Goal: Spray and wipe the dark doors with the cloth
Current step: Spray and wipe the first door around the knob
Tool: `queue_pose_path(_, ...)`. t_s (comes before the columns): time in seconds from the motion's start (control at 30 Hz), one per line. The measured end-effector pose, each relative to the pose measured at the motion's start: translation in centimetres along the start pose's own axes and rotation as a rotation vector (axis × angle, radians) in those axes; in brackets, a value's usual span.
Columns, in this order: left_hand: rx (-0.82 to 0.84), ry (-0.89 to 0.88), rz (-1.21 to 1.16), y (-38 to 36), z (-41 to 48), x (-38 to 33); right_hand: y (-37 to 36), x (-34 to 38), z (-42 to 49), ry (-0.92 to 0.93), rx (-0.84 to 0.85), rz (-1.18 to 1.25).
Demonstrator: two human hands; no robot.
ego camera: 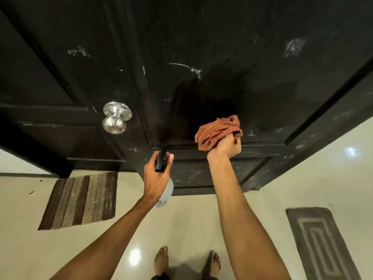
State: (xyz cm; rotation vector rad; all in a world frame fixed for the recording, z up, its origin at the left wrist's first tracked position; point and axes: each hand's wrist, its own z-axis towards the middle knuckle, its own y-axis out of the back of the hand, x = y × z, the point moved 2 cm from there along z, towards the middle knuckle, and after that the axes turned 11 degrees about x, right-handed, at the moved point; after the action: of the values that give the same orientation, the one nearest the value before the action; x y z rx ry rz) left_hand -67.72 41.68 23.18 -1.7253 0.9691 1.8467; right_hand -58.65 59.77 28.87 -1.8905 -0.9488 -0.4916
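Observation:
A dark panelled door [252, 63] fills the upper view, scuffed with white marks and showing a darker wet patch near its middle. My right hand [228, 147] grips a bunched orange checked cloth [219, 131] and holds it against the lower edge of the door's panel. My left hand [158, 176] grips a spray bottle [166, 190] with a black trigger head and a pale translucent body, its nozzle pointing at the door just left of the cloth.
A silver round knob [116, 118] sticks out of the neighbouring dark door on the left. A brown striped mat [80, 201] lies on the pale tiled floor at left, a grey mat [321, 241] at right. My bare feet [187, 261] stand below.

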Motion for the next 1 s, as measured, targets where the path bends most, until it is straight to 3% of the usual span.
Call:
queue_pose_path(0.13, 0.021, 0.014, -0.009, -3.3, -0.3, -1.0, 2.6, 1.3, 3.1, -0.389, -0.009, -0.009)
queue_pose_path(0.23, 0.029, 0.019, -0.023, -5.8, 0.0, -1.7, 2.7, 3.2, 3.9, -0.185, 0.1, 0.097)
queue_pose_path(0.3, 0.041, 0.019, -0.024, -7.5, 0.2, -2.0, 3.6, 3.8, 4.1, -0.029, 0.074, 0.074)
queue_pose_path(0.47, 0.042, 0.025, -0.019, -10.5, 0.2, -2.5, 6.5, 6.2, 6.7, -0.272, 0.01, 0.181)
queue_pose_path(0.53, 0.06, 0.031, -0.027, -11.9, 0.5, -3.0, 7.4, 8.1, 8.6, -0.058, -0.016, 0.255)
queue_pose_path(0.6, 0.073, 0.021, -0.022, -13.6, 0.9, -3.3, 7.2, 9.5, 10.3, 0.107, -0.038, 0.17)
queue_pose_path(0.8, 0.134, 0.047, -0.008, -18.7, 0.2, -2.9, 8.4, 11.4, 12.6, -0.181, 0.036, 0.124)
queue_pose_path(0.83, 0.147, 0.048, -0.006, -19.7, 0.2, -3.1, 8.5, 12.4, 12.7, -0.162, 0.067, 0.103)
queue_pose_path(0.9, 0.178, 0.049, -0.005, -21.3, 0.4, -3.4, 8.2, 13.7, 13.6, 0.085, 0.167, 0.039)
queue_pose_path(0.97, 0.206, 0.049, 0.003, -22.6, 0.6, -3.3, 8.9, 13.4, 14.2, 0.387, 0.236, -0.24)
queue_pose_path(1.0, 0.213, 0.05, 0.007, -23.0, 0.6, -3.1, 9.7, 12.5, 15.2, 0.446, 0.223, -0.338)
